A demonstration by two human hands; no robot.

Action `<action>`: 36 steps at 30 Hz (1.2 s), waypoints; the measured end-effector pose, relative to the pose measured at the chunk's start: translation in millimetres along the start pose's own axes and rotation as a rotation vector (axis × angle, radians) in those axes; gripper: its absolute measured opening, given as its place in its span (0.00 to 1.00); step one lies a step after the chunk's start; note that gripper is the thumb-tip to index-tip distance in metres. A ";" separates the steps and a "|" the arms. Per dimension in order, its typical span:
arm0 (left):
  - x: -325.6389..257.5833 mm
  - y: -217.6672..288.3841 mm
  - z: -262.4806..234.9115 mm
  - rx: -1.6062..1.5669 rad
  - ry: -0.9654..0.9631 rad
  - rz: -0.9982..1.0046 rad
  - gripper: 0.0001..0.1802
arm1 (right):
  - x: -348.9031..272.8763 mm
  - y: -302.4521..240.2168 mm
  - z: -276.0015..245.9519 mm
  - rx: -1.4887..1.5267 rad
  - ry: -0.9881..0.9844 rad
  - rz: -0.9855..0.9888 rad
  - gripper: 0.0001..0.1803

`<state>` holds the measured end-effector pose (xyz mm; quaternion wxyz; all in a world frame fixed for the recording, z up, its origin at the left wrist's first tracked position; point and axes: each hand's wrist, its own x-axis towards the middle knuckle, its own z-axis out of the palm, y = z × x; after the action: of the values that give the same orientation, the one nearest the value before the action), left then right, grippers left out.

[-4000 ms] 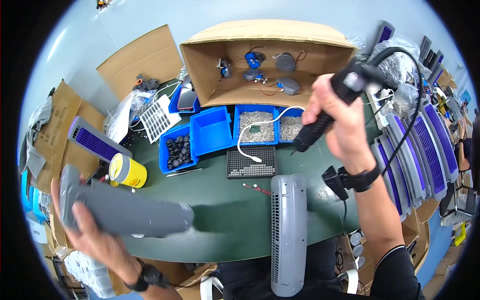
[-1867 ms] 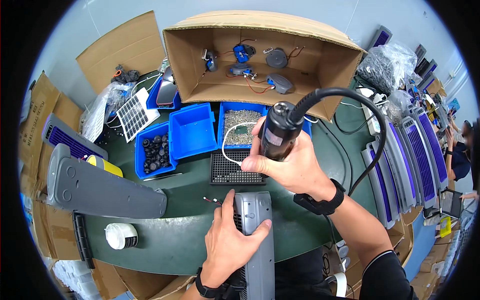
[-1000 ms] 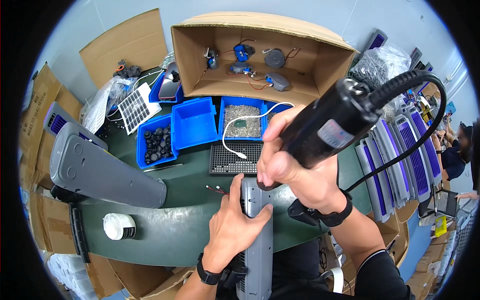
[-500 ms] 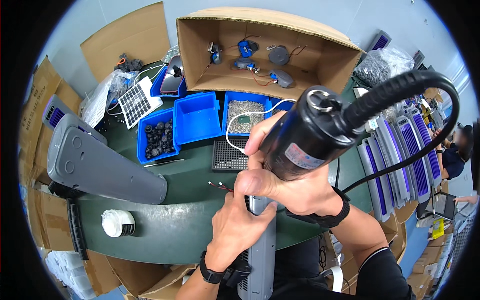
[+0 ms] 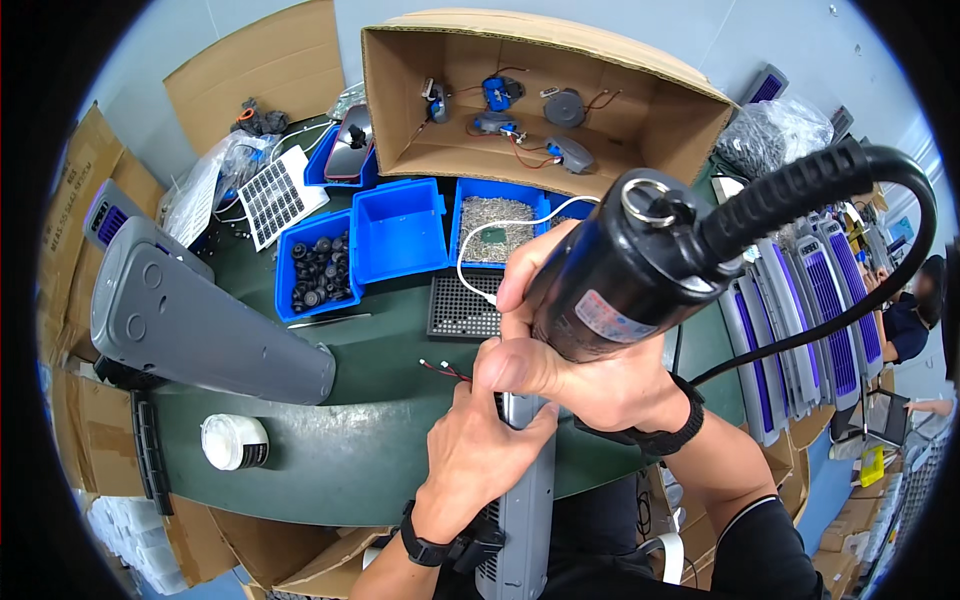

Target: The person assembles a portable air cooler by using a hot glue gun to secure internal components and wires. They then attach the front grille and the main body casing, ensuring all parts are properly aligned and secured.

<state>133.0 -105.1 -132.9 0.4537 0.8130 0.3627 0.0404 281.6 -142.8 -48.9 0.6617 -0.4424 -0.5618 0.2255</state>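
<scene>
My right hand is wrapped round a black corded electric screwdriver, which stands upright and is tilted a little. Its tip is hidden behind my hands. Beneath it lies a long grey plastic housing with a slotted side, reaching down toward my lap. My left hand grips the upper end of this housing, thumb across its top. Thin red and black wires with small white plugs stick out beside my left fingers. Just beyond my hands sits a black perforated tray.
Blue bins hold black round parts and small screws; a blue bin stands between them. Behind is a cardboard box with motors. A grey tower casing and white jar are left; purple-grilled grey units are stacked right.
The view has shifted slightly, moving the bins and box a little in the picture. Both hands keep their hold, and the screwdriver stays over the housing.
</scene>
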 end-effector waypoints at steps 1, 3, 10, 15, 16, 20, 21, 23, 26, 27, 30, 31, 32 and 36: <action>-0.3 0.7 0.0 -0.001 0.001 0.000 0.48 | 0.3 -0.7 0.0 -0.010 0.004 -0.012 0.26; -0.3 0.3 -0.2 -0.001 -0.003 0.000 0.48 | 0.2 -1.9 0.3 -0.009 -0.001 -0.014 0.26; 1.3 2.7 -2.4 -0.036 -0.002 0.021 0.46 | -2.5 0.5 8.1 0.089 0.032 0.118 0.26; -0.8 1.3 0.4 0.018 0.006 -0.019 0.39 | -3.5 2.0 4.5 -0.003 -0.036 0.117 0.28; -2.2 7.1 -3.2 0.002 -0.007 0.001 0.34 | -4.6 2.2 5.6 0.030 -0.042 0.145 0.31; -1.5 3.8 -1.6 -0.024 -0.019 0.041 0.30 | -5.7 1.9 10.4 0.144 -0.086 0.288 0.38; -0.6 1.4 -1.6 -0.037 -0.014 0.052 0.33 | -4.8 0.1 11.4 0.159 -0.105 0.319 0.39; 2.7 -3.6 -0.4 -0.056 0.000 0.074 0.43 | 1.3 -3.4 7.3 0.075 -0.168 0.224 0.37; 4.4 -9.5 5.7 0.015 0.024 0.061 0.49 | 8.9 -7.6 -1.2 -0.004 -0.189 0.072 0.30; 3.8 -8.0 6.7 0.038 0.035 0.052 0.50 | 11.6 -9.4 -4.6 0.002 -0.171 0.053 0.28; -7.3 5.8 -5.5 0.047 0.074 0.007 0.56 | 20.3 -0.7 -10.2 0.067 -0.023 0.096 0.23; -11.7 6.5 -8.2 0.008 0.085 0.043 0.56 | 23.2 5.6 -16.4 0.039 0.042 0.123 0.22; -18.8 10.7 -14.3 -0.037 0.077 0.074 0.57 | 26.7 18.3 -22.5 0.038 0.096 0.103 0.21; -57.6 18.7 -28.2 -0.102 0.100 0.209 0.63 | 27.0 68.9 -38.6 0.116 0.221 0.111 0.17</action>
<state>89.9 -127.3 -87.0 0.4693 0.8191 0.2955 0.1463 338.9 -99.2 -91.1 0.7305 -0.4559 -0.4462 0.2438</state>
